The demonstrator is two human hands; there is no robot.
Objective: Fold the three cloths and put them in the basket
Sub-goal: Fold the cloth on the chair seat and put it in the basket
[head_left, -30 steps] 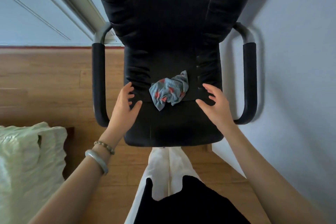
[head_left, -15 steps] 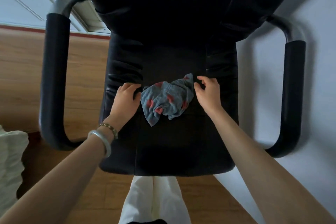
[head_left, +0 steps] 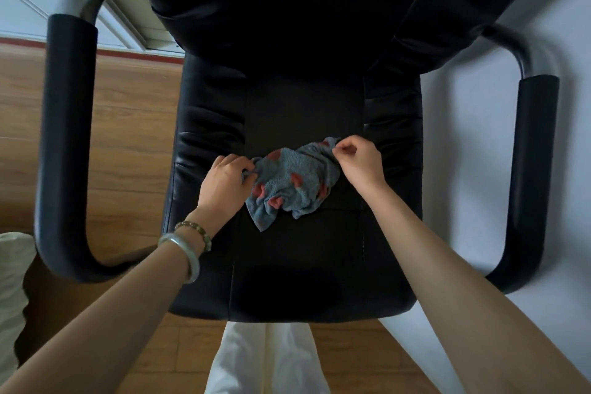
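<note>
a crumpled blue-grey cloth (head_left: 292, 182) with reddish marks lies near the middle of the seat of a black chair (head_left: 303, 265), a little toward the backrest. the left hand (head_left: 224, 184) is at the cloth's left edge, its fingers (head_left: 244, 166) curled in and pinching a fold of the fabric. the right hand (head_left: 359, 163) is at the cloth's upper right corner, thumb and forefinger pinched on the hem and the other fingers tucked toward the palm. between the two hands the cloth is bunched and wrinkled, and one corner trails toward the front of the seat. the left wrist wears a pale bangle (head_left: 188, 261) with a beaded bracelet (head_left: 195, 229) just beside it. a padded armrest (head_left: 67, 137) curves on each side of the chair, well apart from the hands. wooden floor (head_left: 128, 137) shows on the left and a pale wall (head_left: 463, 137) on the right. a cream pillow (head_left: 12, 281) sits at the lower left edge, and white trousers (head_left: 265, 361) show below the front of the seat.
</note>
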